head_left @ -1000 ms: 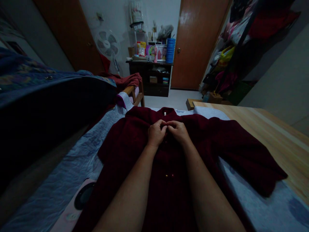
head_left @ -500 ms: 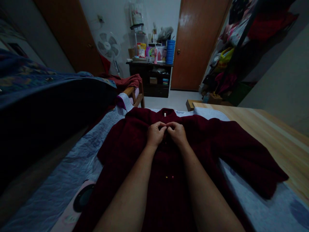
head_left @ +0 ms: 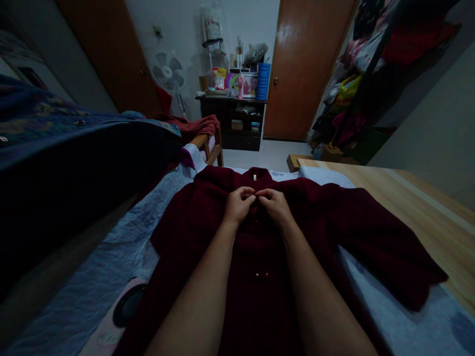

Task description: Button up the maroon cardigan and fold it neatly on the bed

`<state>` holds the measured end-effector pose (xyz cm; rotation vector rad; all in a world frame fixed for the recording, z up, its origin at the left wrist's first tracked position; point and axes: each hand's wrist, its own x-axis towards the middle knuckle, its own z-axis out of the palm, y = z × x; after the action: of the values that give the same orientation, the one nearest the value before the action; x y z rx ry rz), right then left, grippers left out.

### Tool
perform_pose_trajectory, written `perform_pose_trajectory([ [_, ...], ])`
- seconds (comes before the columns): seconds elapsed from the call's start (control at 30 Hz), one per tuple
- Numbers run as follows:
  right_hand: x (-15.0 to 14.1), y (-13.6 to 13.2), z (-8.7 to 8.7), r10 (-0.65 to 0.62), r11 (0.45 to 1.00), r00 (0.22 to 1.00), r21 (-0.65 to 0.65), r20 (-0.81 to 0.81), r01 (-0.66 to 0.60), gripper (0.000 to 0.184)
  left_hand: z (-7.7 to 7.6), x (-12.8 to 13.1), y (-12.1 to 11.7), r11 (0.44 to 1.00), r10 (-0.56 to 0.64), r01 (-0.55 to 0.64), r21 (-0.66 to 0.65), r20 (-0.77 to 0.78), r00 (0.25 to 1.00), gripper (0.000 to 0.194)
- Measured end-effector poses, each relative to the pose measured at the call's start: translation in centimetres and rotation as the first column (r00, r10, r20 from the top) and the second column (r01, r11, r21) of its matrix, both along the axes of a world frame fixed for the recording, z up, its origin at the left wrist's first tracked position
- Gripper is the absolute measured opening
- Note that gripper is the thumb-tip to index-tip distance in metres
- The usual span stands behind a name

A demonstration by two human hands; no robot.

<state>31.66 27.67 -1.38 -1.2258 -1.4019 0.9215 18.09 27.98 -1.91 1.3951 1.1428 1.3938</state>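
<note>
Coat (head_left: pixel 260 306): on sheet (head_left: pixel 111 262), collar (head_left: pixel 261 174) near far edge
Long axis: ran far to near
Left hand (head_left: pixel 236 206), right hand (head_left: pixel 276 206): 2 pinched coat front below collar, equally near

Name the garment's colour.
The garment is dark maroon, best seen in the head view, though the light is dim.

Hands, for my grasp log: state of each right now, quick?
Left hand: closed in a pinch at the dark red garment's front; what it grips can't be told.
Right hand: likewise pinched closed, grip contents hidden.
</note>
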Motion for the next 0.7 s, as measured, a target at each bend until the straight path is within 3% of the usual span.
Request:
perform_pose_trajectory([
  [0.3, 0.06, -0.35, 0.24, 0.013, 1.0, 1.0, -0.016, -0.008, -0.013, 0.02, 0.27, -0.21, -0.15, 0.997, -0.046, 0.049, -0.054, 0.054, 0.997, 0.014],
  [0.7, 0.13, -0.4, 0.28, 0.073, 0.996, 0.986, -0.035, -0.151, -0.079, 0.019, 0.79, -0.21, -0.31, 0.989, -0.087, 0.104, -0.101, 0.162, 0.983, 0.018],
])
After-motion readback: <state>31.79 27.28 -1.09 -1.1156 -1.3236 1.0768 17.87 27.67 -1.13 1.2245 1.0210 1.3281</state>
